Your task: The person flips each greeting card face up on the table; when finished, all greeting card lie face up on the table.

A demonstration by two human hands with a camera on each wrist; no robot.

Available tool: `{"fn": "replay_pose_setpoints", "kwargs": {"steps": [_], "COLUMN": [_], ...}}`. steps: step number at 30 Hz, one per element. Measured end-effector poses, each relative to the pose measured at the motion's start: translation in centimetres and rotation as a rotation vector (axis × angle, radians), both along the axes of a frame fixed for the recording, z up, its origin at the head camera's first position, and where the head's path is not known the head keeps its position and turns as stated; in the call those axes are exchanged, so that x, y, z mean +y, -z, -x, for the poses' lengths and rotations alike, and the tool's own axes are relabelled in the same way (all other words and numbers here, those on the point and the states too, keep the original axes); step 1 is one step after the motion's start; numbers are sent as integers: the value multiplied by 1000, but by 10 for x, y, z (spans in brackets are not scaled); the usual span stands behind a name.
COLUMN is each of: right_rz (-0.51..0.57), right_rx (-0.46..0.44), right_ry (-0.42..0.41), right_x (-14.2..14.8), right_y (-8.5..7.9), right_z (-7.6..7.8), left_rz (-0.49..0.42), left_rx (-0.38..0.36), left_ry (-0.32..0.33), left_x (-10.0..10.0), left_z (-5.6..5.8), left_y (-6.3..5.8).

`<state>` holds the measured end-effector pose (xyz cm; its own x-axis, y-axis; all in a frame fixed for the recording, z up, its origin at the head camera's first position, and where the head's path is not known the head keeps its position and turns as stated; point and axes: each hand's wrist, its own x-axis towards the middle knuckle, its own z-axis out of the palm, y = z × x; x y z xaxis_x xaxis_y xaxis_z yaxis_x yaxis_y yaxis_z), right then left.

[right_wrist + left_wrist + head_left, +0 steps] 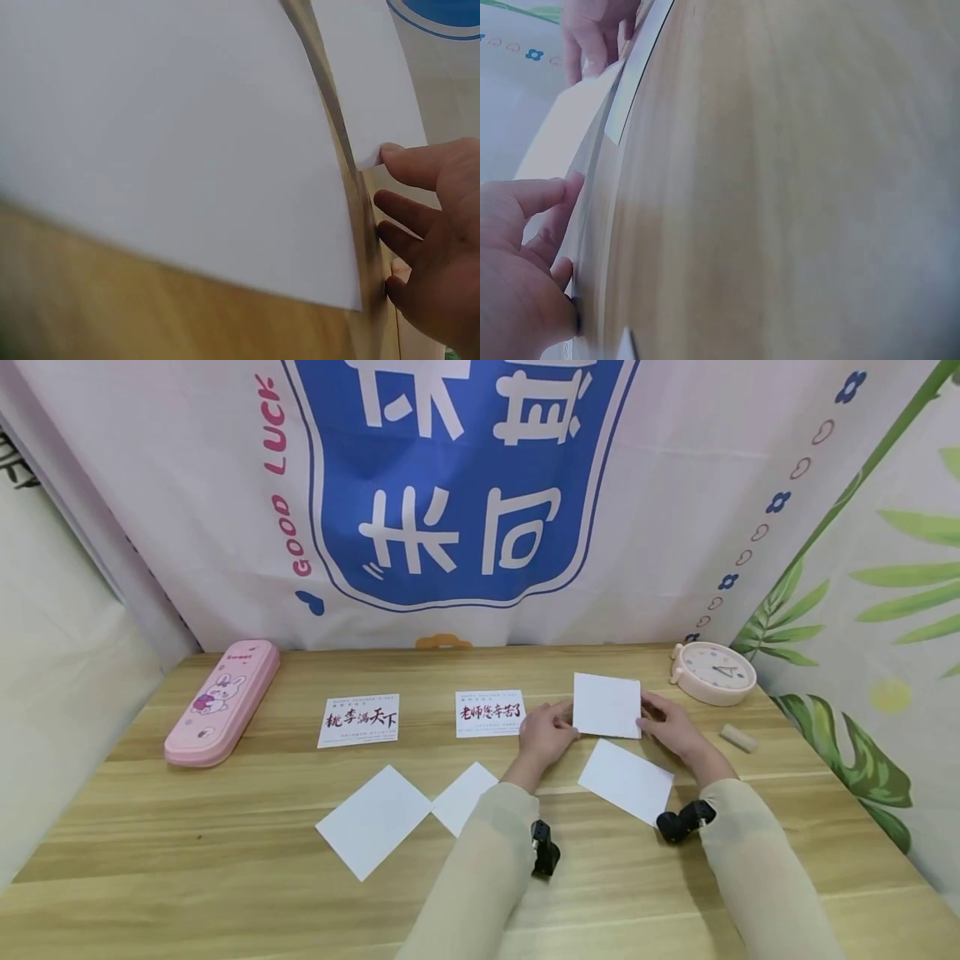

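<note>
Both hands hold a blank white card [607, 706] near the back of the table, tipped up off the wood. My left hand [546, 735] grips its left edge, close to the lower corner. At the opposite edge, the right hand [678, 731] pinches it; the right wrist view shows the thumb [412, 163] on the card's face, with the other fingers spread below. Just in front lies another white card [627, 781], set at an angle. A card with dark red brush writing [489, 713] lies left of the left hand.
Farther left is a second written card [358, 721]. Two blank cards, a large one [375, 822] and one partly behind the left sleeve [463, 795], lie in front. A pink pencil case [223, 703] is at left; a round clock [714, 673] and a small tan block [738, 738] are at right.
</note>
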<state>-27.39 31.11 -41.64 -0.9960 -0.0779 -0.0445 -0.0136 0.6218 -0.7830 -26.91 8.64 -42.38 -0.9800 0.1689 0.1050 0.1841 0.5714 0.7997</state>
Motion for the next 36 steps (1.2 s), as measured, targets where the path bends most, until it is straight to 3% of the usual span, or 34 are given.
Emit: {"fn": "replay_pose_setpoints", "kwargs": {"steps": [5,8,10,14,22,28,36], "right_rz": [71,172,272,364,374,373,468], "right_rx": [98,132,135,119,37,69,91], "right_ry": [75,122,155,182,213,169,167], "right_x": [-5,-8,-9,-8,-6,-8,-1], "right_y": [-4,-6,-6,-4,-3,-5,6], "right_z": [-1,-1,-1,-1,-2,-5,0], "left_rz": [-76,-111,-131,-139,-168,-238,-447], "left_rx": [-22,-44,-57,-72,-61,-96,-87], "left_ry": [-1,-2,-6,-8,-39,-60,-88], "left_x": [-1,-2,-2,-2,-2,-2,1], "left_z": [0,0,0,0,0,0,3], "left_y": [0,-1,-1,-2,-2,-1,-5]}}
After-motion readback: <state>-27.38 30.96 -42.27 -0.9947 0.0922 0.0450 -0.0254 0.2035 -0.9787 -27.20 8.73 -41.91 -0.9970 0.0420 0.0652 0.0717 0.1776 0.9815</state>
